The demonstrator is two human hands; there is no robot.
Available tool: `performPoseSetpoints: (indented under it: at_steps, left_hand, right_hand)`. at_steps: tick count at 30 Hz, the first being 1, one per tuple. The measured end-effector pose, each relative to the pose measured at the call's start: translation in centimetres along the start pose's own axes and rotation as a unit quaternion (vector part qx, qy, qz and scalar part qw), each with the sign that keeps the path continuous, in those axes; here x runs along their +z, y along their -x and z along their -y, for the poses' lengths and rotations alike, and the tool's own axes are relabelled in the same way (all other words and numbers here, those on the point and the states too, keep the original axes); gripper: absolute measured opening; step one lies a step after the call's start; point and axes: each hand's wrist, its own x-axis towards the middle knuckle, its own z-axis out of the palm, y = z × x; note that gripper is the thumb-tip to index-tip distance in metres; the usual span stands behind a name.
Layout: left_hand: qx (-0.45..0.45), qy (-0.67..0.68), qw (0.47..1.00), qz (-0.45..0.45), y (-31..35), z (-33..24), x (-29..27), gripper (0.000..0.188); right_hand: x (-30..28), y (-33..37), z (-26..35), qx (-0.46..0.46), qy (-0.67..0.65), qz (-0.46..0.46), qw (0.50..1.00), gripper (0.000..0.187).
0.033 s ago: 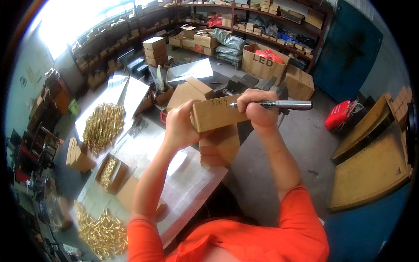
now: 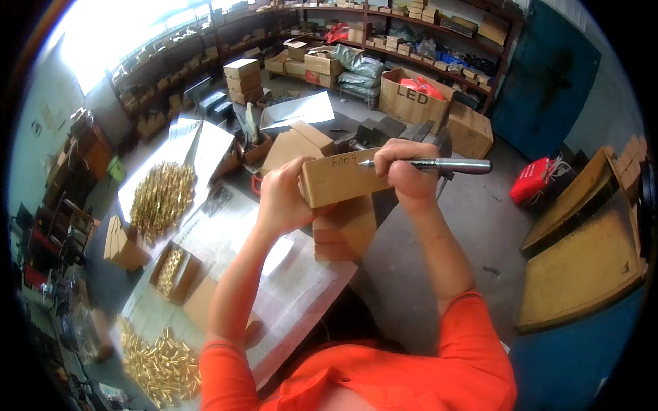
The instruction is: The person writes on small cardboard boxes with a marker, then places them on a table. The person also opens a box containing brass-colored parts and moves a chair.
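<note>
My left hand (image 2: pixel 282 195) is closed on the left end of a small brown cardboard box (image 2: pixel 343 183), holding it tilted in front of me. Handwritten marks run along the box's upper face. My right hand (image 2: pixel 410 170) grips a silver marker pen (image 2: pixel 462 166), its tip pointing left, at or just above the box beside the last mark. Whether the tip touches cannot be told. Beneath the held box is a stack of similar brown boxes (image 2: pixel 345 233) at the table's edge. Another brown box (image 2: pixel 295 146) sits just behind my left hand.
On the sheet-covered table (image 2: pixel 312 281), left of my arm, lie a pile of small brass-coloured pieces (image 2: pixel 161 370), an open box of gold pieces (image 2: pixel 168 274) and a larger gold pile (image 2: pixel 163 198). Cartons (image 2: pixel 415 103) and shelves stand behind. At right are a red bag (image 2: pixel 531 181) and yellowish panels (image 2: pixel 582 260).
</note>
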Motion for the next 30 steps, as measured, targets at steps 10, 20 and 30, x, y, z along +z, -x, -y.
performPoseSetpoints:
  at_steps: [10,20,30]
  left_hand:
    - [0.039,0.020,0.998,-0.047,-0.1,0.5,0.6,0.054]
    - [0.025,0.006,1.000,-0.006,-0.1,0.4,0.2,0.058]
    - [0.039,-0.017,0.999,-0.017,0.1,0.0,0.2,0.059]
  right_hand:
    - [-0.3,0.1,-0.4,-0.044,0.094,-0.024,0.994,0.020]
    - [-0.3,0.6,-0.5,-0.014,0.036,-0.071,0.997,0.025]
    - [-1.2,0.4,0.0,0.002,0.017,-0.035,0.999,0.018]
